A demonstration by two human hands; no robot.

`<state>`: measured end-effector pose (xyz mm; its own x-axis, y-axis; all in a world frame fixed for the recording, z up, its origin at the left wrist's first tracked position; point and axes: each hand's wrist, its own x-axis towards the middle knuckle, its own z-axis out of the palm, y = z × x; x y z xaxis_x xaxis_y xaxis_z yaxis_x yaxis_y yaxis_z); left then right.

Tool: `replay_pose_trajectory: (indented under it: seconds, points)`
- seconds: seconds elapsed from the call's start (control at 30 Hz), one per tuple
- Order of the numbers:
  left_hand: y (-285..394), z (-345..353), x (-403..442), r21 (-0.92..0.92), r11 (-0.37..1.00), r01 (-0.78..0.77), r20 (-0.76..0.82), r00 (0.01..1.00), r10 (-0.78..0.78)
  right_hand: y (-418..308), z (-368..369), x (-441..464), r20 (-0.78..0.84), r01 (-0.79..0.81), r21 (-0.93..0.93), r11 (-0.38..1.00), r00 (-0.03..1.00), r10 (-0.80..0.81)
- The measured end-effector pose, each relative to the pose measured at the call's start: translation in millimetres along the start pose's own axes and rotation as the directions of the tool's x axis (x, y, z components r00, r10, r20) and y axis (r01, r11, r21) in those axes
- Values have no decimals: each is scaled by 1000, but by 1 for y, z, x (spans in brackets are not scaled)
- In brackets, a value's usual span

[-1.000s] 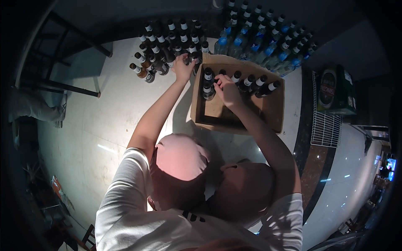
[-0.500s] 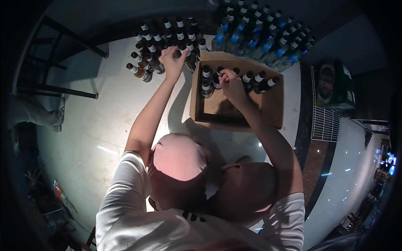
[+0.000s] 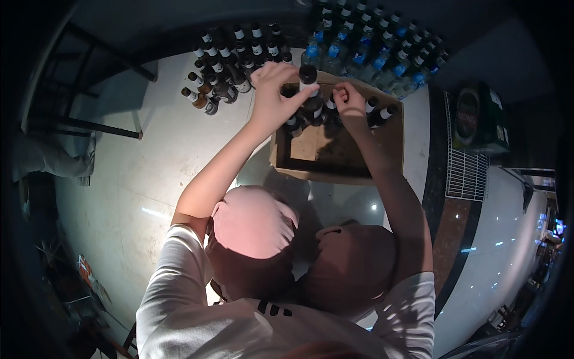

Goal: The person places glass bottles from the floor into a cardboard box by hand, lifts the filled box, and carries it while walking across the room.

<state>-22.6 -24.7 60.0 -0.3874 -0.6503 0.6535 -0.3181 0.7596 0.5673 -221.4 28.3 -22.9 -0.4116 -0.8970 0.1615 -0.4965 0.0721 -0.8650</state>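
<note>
We see a pale floor, brightly lit at 9 o'clock and fading into black toward the rim of the view. Just past 12 o'clock, our left hand has its thumb and fingers around the neck of a bottle. The bottle is dark and glossy, mouth uppermost, with a black top, a whitish neck label and a shadowy body. It is over the far part of the box, a plain brown carton between 1 and 2 o'clock. Our right hand is over the box too, fingers curled close to the boxed bottles; we cannot tell whether it grips one.

The left thumb covers part of the held bottle's label, and its base merges with the bottles behind, so we cannot tell whether it touches the box's bottom. The right hand hides some necks. Dark bottles crowd 11 o'clock, their rear rows lost in gloom.
</note>
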Motion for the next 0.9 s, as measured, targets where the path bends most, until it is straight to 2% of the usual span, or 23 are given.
replay_pose_trajectory:
  seconds: [0.1, 0.33, 0.4, 0.43, 0.5, 0.53, 0.6, 0.63, 0.7, 0.9]
  points:
    - [0, 20, -15, -49, 999, -13, 74, 997, 17, 3, -8, -4, -5, 15, 54, 998, 1000, -15]
    - [-34, 61, -44, -95, 995, -12, 225, 974, 33, 9, -19, -8, -13, -22, -2, 1000, 1000, 22]
    - [-44, 65, -46, 13, 1000, 25, 407, 913, -28, 12, -19, -8, -7, -25, 16, 1000, 1000, 25]
    - [-46, 68, -46, 13, 1000, 26, 408, 912, -29, 13, -18, -8, -6, -27, 17, 1000, 1000, 27]
    - [-49, 74, -46, 32, 999, 19, 525, 850, -33, 17, -16, -8, 4, 4, 65, 998, 1000, -4]
    - [-50, 77, -46, 32, 999, 20, 526, 850, -34, 18, -14, -8, 6, 3, 65, 998, 1000, -3]
    - [-53, 85, -48, 99, 992, -73, 576, 817, 3, 18, -11, -8, 17, -5, 40, 999, 1000, 4]
    - [-54, 89, -50, 98, 993, -72, 576, 818, 3, 18, -10, -8, 18, -5, 38, 999, 1000, 5]
    - [-55, 94, -53, 134, 977, -165, 555, 830, 64, 16, -10, -10, 56, -28, 77, 997, 998, 24]
    - [-52, 94, -56, 284, 931, -229, 611, 792, 8, 7, -9, -13, 89, -18, 52, 998, 996, 13]
